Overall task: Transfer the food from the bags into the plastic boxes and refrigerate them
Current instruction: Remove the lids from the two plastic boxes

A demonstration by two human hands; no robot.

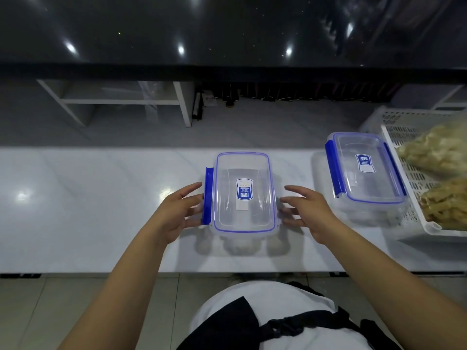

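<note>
Both hands at the near box

Apron [252, 324] below me, then white table [101, 210]. Basket [414, 178] far R w/ food bags [439, 152]. Second box [366, 170] beside it, lid on. Near box [243, 195] centre. Left hand [177, 213] fingers spread, touching blue clip [208, 195]; right hand [310, 210] fingers spread by R side, gripping nothing.

We see a clear plastic box [243, 193], lid on, blue clip flipped out at its left side, centred on the white counter [101, 198]. Left hand [177, 213] open with fingers at the clip; right hand [307, 210] open, fingertips at the box's right edge. Second lidded box [365, 170] right, beside a white basket [414, 188] holding two food bags [437, 152].
</note>
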